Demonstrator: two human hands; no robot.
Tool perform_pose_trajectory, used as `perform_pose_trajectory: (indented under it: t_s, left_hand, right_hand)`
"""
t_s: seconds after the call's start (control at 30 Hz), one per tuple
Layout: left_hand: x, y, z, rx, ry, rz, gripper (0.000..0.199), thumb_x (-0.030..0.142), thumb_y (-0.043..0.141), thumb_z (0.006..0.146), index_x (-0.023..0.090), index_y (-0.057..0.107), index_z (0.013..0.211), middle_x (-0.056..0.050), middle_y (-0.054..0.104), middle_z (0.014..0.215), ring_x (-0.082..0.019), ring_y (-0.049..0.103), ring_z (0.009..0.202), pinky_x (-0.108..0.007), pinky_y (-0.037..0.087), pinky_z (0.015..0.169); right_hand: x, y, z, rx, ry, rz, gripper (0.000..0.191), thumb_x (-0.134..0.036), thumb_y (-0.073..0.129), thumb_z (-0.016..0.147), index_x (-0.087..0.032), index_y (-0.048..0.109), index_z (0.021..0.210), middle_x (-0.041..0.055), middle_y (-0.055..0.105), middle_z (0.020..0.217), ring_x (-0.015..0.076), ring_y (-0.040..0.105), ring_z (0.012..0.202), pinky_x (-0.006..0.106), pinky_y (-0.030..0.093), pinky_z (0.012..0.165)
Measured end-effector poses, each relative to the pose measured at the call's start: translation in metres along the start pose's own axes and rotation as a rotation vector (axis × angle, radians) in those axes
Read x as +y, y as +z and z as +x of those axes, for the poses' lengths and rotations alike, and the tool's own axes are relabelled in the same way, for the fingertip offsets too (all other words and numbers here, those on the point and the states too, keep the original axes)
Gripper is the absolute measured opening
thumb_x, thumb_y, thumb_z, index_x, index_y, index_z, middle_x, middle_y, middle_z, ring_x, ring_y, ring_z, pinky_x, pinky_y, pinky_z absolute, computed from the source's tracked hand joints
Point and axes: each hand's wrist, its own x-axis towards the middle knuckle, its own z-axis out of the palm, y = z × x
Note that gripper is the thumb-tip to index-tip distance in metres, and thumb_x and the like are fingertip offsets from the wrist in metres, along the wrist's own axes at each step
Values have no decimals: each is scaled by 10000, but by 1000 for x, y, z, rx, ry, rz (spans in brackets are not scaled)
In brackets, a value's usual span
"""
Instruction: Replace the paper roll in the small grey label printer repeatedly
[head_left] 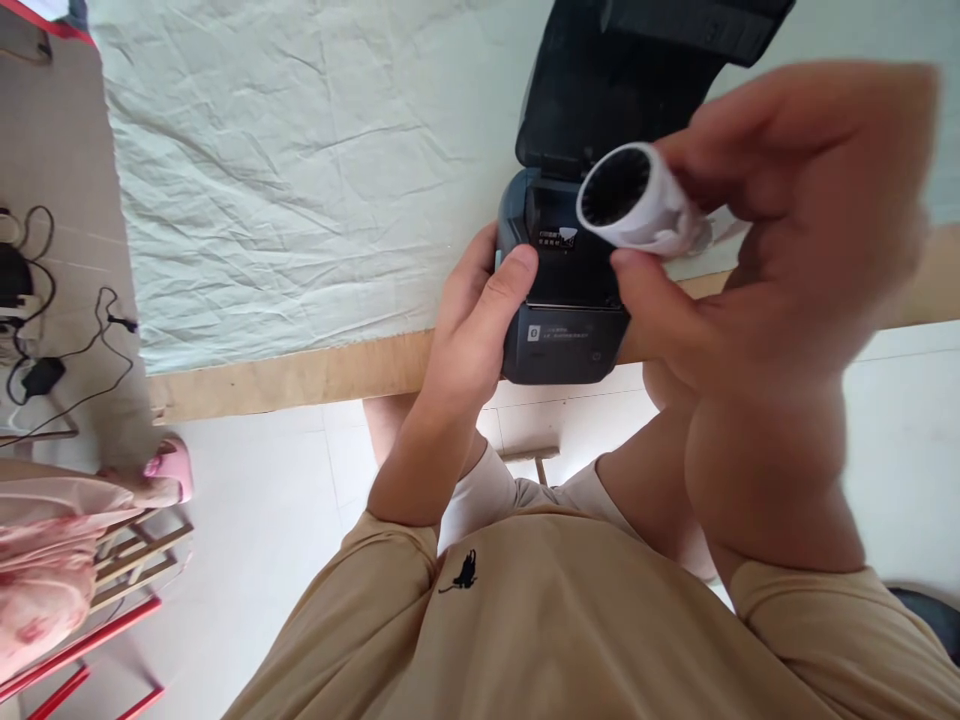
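Observation:
A dark label printer point(566, 345) sits at the table's front edge with its lid point(600, 95) swung up, baring the compartment inside. My left hand point(480, 310) grips its left side, the thumb resting on the rim. Above the right part of the compartment, my right hand point(795, 210) holds a small white roll point(656, 215) with a black hollow core, pinched between thumb and fingers. The roll is tilted, its core end facing left. A short clear or white strip shows near the fingers. Whether the roll touches the printer I cannot tell.
A wrinkled pale green cloth point(300, 180) covers the table, whose wooden edge point(300, 385) runs along the front. At the left, black cables and an adapter point(43, 377) lie about. Another person in pink clothing point(45, 560) sits at the lower left beside a wooden rack.

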Motion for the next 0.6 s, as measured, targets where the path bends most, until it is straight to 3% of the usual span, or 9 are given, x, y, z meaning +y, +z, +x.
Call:
perform_pose_trajectory:
  t_s: [0.07,0.17,0.27,0.43,0.6]
  left_hand:
    - [0,-1,0,-55,10,-8,352,560,558,1004,259,739,1004,-61,765,1069,-251,726,1143,-335,546,950]
    - [0,-1,-1,-89,41,0,356,515,508,1044,243,736,1020,-52,745,1065,-209,717,1074,-327,538,941]
    - [0,1,-2,-48,60,4,354,519,555,1027,221,740,977,-42,729,973,-195,703,1026,-304,530,890]
    - [3,2,-1,-24,21,-18,262,476,657,976,241,741,895,-19,697,864,-161,643,853,-269,520,783]
    - [4,-3,1,-80,-9,8,268,506,714,925,257,687,827,-20,599,780,-172,637,880,-252,533,810]
  right_hand:
    - [-6,2,4,38,-117,-30,266,-224,657,868,-289,602,1120,-36,759,1128,186,760,980,379,611,839]
    - [-5,4,10,6,-193,-53,165,-137,626,868,-270,621,966,-66,788,1081,181,783,995,384,613,853]
    - [-3,5,11,-9,-195,-38,155,-133,566,917,-277,622,934,-94,782,1042,167,777,1055,387,607,888]
    - [-5,-2,5,126,-337,34,137,-103,619,873,-240,627,881,-45,763,889,178,746,848,375,553,756]
    - [-4,-4,-3,-49,-508,58,96,-264,728,905,-228,642,932,-21,778,1001,193,723,873,409,463,749]
